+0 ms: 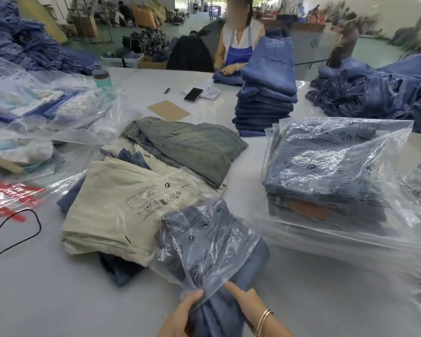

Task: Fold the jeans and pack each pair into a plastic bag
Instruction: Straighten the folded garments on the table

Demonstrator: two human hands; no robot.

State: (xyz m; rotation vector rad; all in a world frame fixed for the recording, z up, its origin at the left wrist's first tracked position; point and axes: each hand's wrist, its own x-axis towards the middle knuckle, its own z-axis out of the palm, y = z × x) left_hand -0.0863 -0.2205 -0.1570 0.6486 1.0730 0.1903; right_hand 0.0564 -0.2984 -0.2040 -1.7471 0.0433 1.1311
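Note:
A folded pair of blue jeans (219, 312) lies near the table's front edge, its far half inside a clear printed plastic bag (204, 239). My left hand (182, 310) grips the bag's open edge together with the jeans on the left side. On the right side, my right hand (243, 297) holds the jeans at the bag's mouth, fingers pointing left. A gold bangle sits on my right wrist. Under the bag lies a bagged cream pair (112, 205), and a grey-green pair (192, 147) lies unbagged behind it.
A stack of bagged jeans (326, 176) stands at the right, a tall pile of folded blue jeans (265, 103) behind it. Loose bags (34, 113) crowd the left. A phone (193, 94), cardboard (168, 109), a bottle (101, 75) and a black cord (22, 237) lie on the table. A person sits opposite.

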